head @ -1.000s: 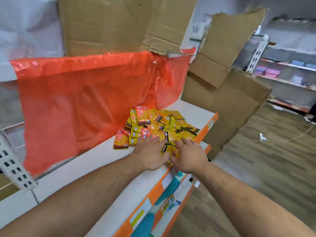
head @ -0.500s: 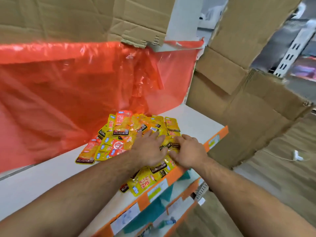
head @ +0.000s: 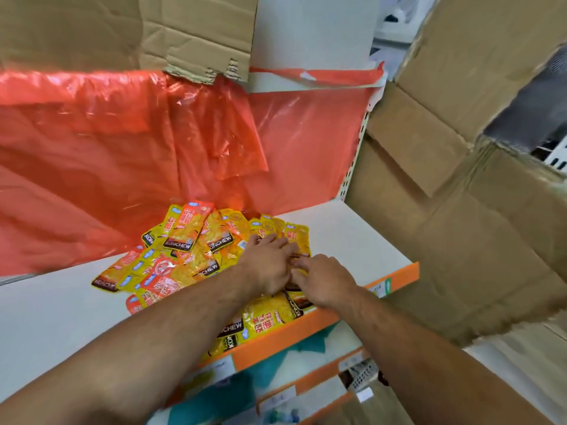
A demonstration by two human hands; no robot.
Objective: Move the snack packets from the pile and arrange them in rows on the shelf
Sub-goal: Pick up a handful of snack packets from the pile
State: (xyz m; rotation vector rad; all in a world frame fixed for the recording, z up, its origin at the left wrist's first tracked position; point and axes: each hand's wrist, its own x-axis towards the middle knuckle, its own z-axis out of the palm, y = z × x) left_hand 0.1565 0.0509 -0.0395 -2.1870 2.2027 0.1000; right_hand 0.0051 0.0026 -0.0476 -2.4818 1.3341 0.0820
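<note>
While both bare forearms reach forward from the near edge, a lower shelf (head: 319,384) with an orange front strip shows beneath them, and some teal packaging (head: 214,400) lies under the left forearm. Just below the left wrist, the nearest yellow packets of the pile of snack packets (head: 196,253) lie at the front of the shelf (head: 352,240). A few of them overlap its orange edge strip (head: 399,279).

The left hand (head: 270,265) lies palm down on top of the pile, fingers straight and spread forward, pressing on the packets without curling round any. The right hand (head: 326,280) is close on its right, knuckles up. Its fingers (head: 302,263) bend toward the left hand and meet it at the edge of a dark-banded packet. Whether they actually pinch that packet cannot be told.

To the left of the left hand and beyond it, the pile spreads loose and overlapping. The packets are yellow and orange-red with dark bands reading KONCHEW, and they lie at all angles, not in rows. To the right of the right hand, the white shelf surface runs up to a wall of brown cardboard (head: 460,240).

Beyond the pile, a red plastic sheet (head: 122,148) hangs along the back of the shelf, its crumpled folds coming down to the farthest packets. A perforated upright post (head: 357,154) stands at the sheet's right end. Farther up, torn cardboard (head: 122,26) overlaps the top of the sheet, beside a white panel (head: 310,35).
</note>
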